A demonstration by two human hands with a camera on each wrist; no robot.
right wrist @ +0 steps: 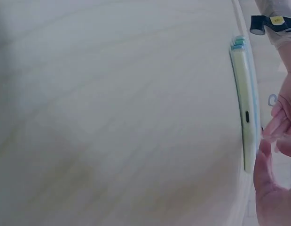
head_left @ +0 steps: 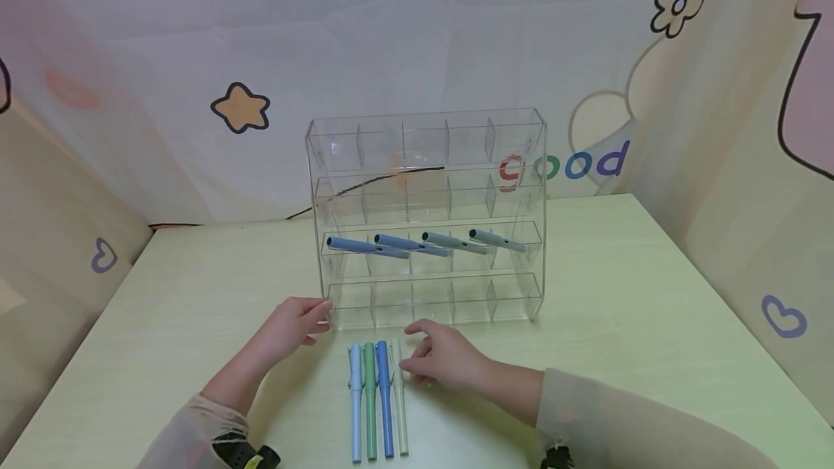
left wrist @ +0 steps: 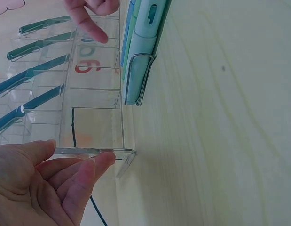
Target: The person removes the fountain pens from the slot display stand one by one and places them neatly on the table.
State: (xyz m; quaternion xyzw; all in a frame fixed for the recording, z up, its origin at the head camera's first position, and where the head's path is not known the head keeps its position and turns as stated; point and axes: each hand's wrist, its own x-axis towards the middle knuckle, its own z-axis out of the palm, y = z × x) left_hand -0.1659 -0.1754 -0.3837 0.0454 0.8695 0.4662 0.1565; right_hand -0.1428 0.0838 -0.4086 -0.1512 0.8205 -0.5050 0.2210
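A clear acrylic rack (head_left: 433,292) with stepped tiers stands on the table. My left hand (head_left: 301,324) pinches its lower left side edge between thumb and fingers, as the left wrist view (left wrist: 65,183) also shows. In front of the rack lie a light blue pen (head_left: 355,404), a green pen (head_left: 370,404), a dark blue pen (head_left: 385,404) and a pale green pen (head_left: 400,411), side by side with their clips toward the rack. Beside the pale green one is my right hand (head_left: 449,355), fingers loosely bent, thumb tip right at the pen's clip end, gripping nothing.
Two blue pens (head_left: 352,245) and two grey-green pens (head_left: 446,241) lean in the rack's second tier from the bottom. The rack's upper tiers hold no pens. A printed cloth (head_left: 417,42) hangs behind and at both sides of the table (head_left: 625,295).
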